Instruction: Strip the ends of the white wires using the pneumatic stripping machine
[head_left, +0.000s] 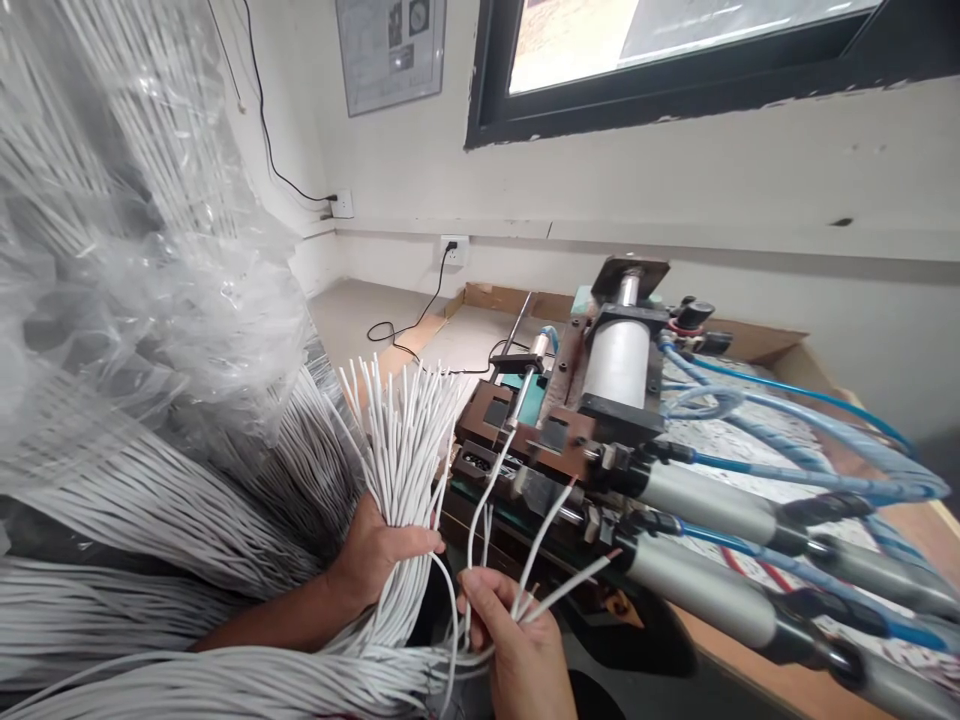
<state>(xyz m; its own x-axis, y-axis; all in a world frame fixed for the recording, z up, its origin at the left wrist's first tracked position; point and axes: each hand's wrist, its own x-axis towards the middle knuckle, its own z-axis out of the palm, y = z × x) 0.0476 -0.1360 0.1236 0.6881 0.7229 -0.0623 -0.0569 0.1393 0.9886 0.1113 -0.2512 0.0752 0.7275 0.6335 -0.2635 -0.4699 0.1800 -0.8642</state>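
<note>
My left hand [382, 550] is closed round a thick bundle of white cables [405, 430], whose cut ends fan out upward. Lower right of it, my right hand [510, 630] pinches a few white wires [541, 530] between thumb and fingers. Two of these show bare copper-coloured tips at their right ends. Another wire rises from the fingers to the jaws of a pneumatic machine [495, 420]; its tip is hidden there. A large silver cylinder [619, 360] stands on the machine, just beyond my right hand.
Long bunches of white cable [150, 490], partly under clear plastic [217, 320], fill the left side. Two silver cylinders [701, 600] with blue air hoses [817, 480] jut toward the lower right. Behind are a wall socket [454, 250] with a black cord and a window [675, 60].
</note>
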